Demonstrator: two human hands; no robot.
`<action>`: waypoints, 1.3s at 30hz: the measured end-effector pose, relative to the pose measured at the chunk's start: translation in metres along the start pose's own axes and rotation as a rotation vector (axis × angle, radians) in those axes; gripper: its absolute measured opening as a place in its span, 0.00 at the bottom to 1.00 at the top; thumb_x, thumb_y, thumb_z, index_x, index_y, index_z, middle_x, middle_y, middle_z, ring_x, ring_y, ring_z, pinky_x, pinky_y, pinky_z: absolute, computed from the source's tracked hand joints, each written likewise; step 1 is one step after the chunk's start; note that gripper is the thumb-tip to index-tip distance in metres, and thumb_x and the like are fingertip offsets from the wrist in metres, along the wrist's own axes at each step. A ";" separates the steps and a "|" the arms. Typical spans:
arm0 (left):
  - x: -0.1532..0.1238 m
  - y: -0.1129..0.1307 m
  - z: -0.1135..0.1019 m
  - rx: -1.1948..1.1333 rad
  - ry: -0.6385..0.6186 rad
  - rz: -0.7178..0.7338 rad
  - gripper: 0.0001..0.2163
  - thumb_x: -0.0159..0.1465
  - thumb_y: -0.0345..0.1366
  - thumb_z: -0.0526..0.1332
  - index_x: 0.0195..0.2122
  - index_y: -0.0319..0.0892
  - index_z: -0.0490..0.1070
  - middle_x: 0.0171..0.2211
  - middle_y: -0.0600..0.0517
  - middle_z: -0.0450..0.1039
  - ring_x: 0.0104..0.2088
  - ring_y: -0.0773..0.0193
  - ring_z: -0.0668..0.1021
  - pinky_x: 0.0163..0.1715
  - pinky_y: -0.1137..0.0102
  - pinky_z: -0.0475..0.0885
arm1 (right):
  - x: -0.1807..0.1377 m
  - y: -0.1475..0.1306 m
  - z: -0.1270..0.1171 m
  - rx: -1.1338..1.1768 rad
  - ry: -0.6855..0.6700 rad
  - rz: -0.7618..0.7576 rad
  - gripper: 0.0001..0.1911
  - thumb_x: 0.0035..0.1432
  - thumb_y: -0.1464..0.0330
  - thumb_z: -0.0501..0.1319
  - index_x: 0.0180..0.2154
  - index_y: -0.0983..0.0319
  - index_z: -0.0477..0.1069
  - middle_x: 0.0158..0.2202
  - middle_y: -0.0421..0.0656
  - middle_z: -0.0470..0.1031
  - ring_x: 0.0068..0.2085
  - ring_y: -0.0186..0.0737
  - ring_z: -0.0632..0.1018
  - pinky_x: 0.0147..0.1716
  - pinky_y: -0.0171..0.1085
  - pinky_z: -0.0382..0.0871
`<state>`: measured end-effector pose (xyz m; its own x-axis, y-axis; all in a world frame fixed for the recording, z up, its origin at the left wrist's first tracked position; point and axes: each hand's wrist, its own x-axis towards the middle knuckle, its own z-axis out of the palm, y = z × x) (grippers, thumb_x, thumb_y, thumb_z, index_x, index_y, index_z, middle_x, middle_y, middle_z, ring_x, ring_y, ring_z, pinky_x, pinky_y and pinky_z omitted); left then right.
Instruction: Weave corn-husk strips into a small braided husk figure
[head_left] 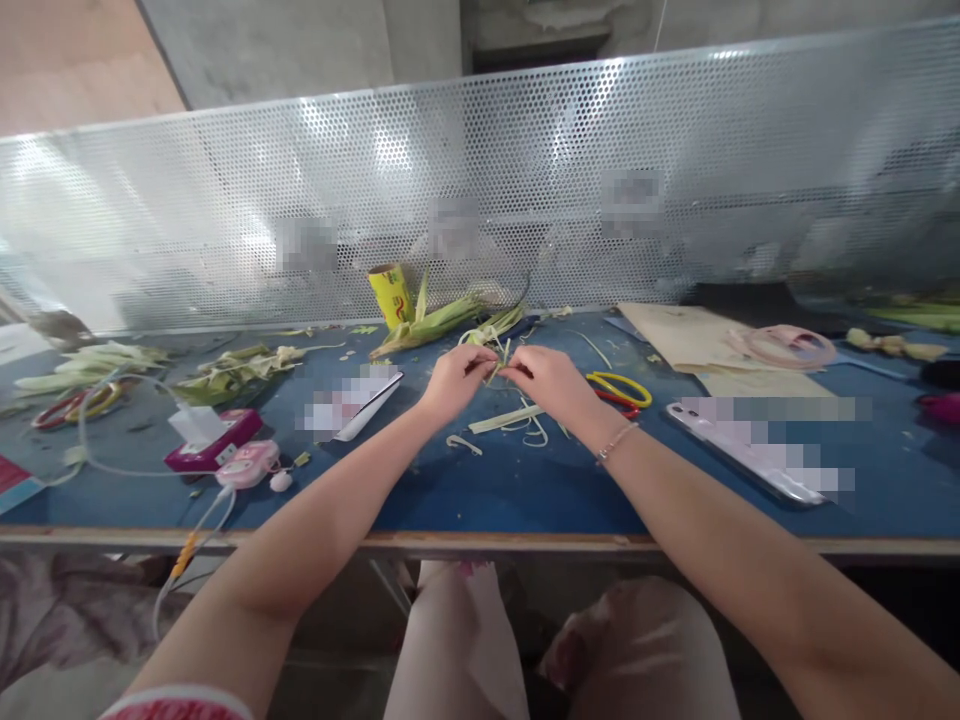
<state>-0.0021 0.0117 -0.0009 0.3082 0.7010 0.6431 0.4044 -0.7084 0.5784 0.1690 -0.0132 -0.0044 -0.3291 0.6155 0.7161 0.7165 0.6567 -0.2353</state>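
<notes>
Both my hands meet over the middle of the blue table (480,490). My left hand (454,380) and my right hand (547,380) are closed in pinches on thin pale green leaf strips (501,362) held between them. More cut strips (517,420) lie on the table just under my hands. A bracelet sits on my right wrist.
A bundle of green leaves (435,325) and a yellow roll (391,293) lie behind my hands. Yellow and red rings (621,388) lie to the right, then a phone (757,450), brown paper (690,335) and a pink ring (784,345). Left: pink devices (225,450) with cables, more leaves (232,370). A perforated metal screen (525,190) backs the table.
</notes>
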 end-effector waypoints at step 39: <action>0.001 0.000 0.000 0.062 -0.031 0.047 0.10 0.56 0.25 0.56 0.38 0.39 0.71 0.32 0.51 0.71 0.32 0.69 0.72 0.33 0.73 0.67 | -0.002 0.006 0.008 0.081 0.045 0.045 0.07 0.55 0.72 0.56 0.27 0.63 0.71 0.22 0.41 0.71 0.25 0.34 0.70 0.29 0.33 0.60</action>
<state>-0.0022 0.0125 -0.0005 0.3543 0.6698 0.6526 0.4410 -0.7350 0.5151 0.1690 -0.0073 -0.0127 -0.2682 0.6260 0.7323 0.6771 0.6632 -0.3189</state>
